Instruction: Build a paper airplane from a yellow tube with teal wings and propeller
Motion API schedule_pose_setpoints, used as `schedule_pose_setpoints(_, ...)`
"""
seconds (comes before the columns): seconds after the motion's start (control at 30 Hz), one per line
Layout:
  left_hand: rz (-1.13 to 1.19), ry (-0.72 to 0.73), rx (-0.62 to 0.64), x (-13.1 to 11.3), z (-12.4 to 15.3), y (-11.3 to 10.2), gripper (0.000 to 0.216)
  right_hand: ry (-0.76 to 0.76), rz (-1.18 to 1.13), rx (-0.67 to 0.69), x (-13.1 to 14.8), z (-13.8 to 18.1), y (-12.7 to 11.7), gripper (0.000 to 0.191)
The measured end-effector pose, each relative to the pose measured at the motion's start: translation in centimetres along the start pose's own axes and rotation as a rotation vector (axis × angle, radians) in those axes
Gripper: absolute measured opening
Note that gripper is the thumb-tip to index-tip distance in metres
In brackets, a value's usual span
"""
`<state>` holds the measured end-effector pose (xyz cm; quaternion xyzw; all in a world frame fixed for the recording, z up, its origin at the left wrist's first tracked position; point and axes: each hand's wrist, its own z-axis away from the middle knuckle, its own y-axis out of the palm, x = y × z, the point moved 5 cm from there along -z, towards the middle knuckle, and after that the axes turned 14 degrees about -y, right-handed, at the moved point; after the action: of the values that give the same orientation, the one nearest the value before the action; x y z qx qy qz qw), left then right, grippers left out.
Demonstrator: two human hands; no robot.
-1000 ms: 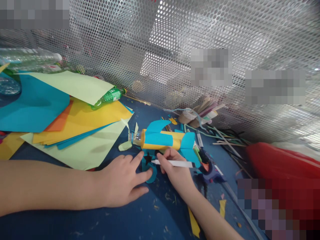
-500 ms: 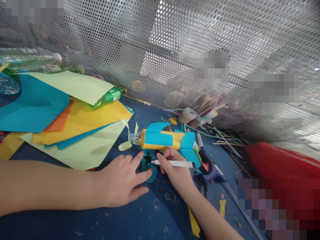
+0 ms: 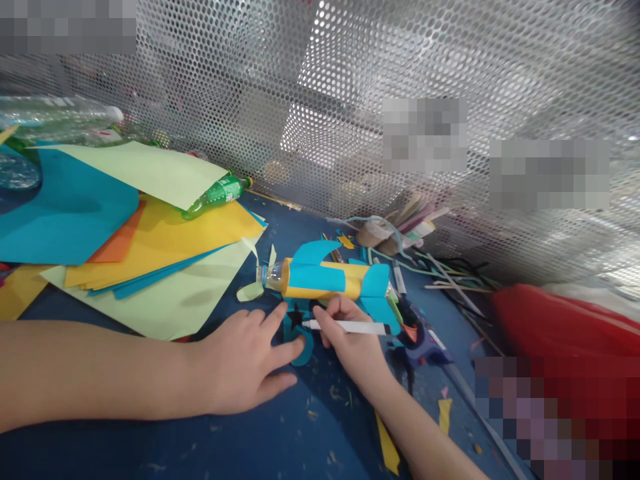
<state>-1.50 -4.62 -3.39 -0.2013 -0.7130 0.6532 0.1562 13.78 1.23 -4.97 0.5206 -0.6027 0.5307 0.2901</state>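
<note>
My right hand (image 3: 353,337) grips a white marker (image 3: 367,327), its tip at a black star (image 3: 296,316) on a blue paper piece (image 3: 303,353). Spread fingers of my left hand (image 3: 250,360) press on that paper's left side; part of the paper is hidden under them. Just beyond both hands lies a plastic bottle (image 3: 273,275) on its side, wrapped in yellow and blue paper with blue fins. Pale green paper pieces (image 3: 250,292) stick out by its neck.
Stacked coloured paper (image 3: 175,233) and a green bottle (image 3: 225,192) lie at the left. A dark blue glue gun (image 3: 425,348) is right of the wrapped bottle. Yellow scraps (image 3: 445,417) dot the blue table (image 3: 225,447). A perforated metal screen (image 3: 225,80) stands behind; something red (image 3: 565,333) is at right.
</note>
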Motion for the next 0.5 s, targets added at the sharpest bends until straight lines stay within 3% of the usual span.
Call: schedule_pose_setpoints(0.5,0.001,0.003,0.004,-0.03,-0.01,0.03,0.045,-0.010,0.000,-0.004,0.08,-0.11,-0.03,0.031)
